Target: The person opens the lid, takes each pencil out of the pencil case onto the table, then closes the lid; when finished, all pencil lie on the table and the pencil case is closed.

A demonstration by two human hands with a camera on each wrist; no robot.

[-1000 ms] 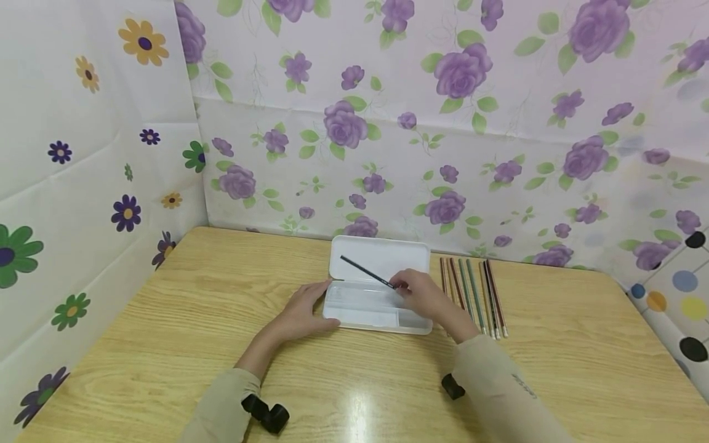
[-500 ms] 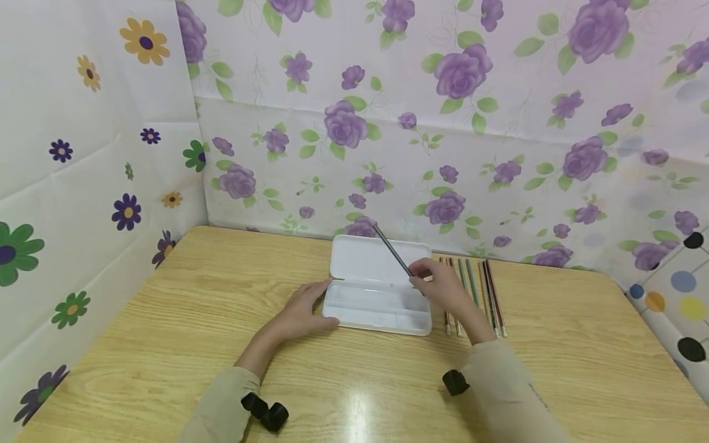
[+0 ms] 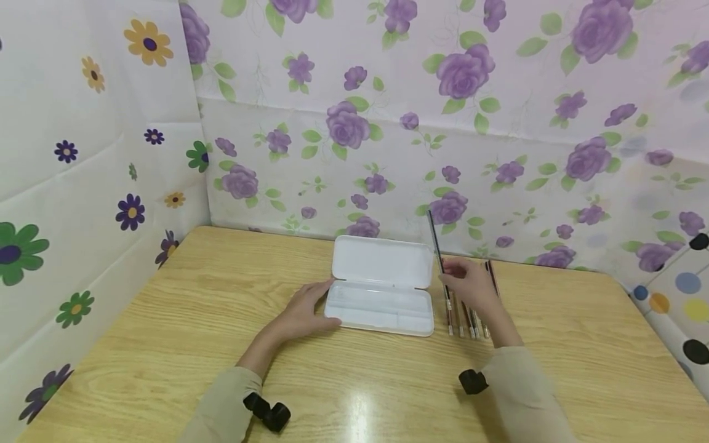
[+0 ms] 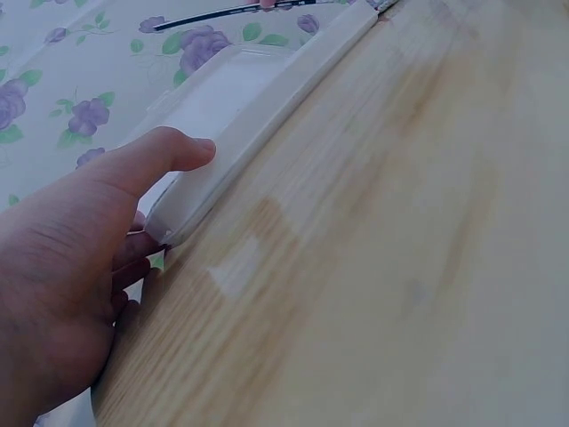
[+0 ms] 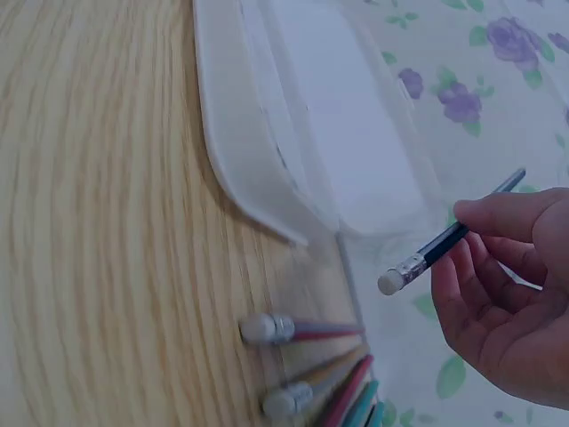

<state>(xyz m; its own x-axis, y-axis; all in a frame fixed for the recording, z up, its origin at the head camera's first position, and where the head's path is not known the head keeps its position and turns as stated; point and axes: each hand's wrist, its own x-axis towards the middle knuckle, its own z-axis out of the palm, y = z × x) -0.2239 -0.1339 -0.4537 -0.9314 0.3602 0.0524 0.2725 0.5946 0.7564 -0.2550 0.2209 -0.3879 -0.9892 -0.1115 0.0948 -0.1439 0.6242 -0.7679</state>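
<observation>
A white pencil case (image 3: 382,259) lies on the table with its lid swung back, its compartments bare. My left hand (image 3: 301,314) holds the case's left end; in the left wrist view the thumb rests on the near rim and the fingers bend round the end. To the right of the case, my right hand (image 3: 471,284) pinches a dark pencil (image 3: 435,239) between thumb and fingers. The pencil points up and away, and its white eraser end (image 5: 391,282) faces down. Several pencils (image 5: 325,331) lie beneath that hand, partly hidden by it.
The wooden table (image 3: 183,307) runs back to a flowered cloth (image 3: 310,154) hung behind it. Another patterned cloth (image 3: 94,197) stands along the left side. Black wrist cameras (image 3: 472,381) sit on both sleeves.
The right hand has carried the dark pencil from over the case to the right, above the other pencils. The pencil has swung from slanting left to nearly upright. The left hand stays put.
</observation>
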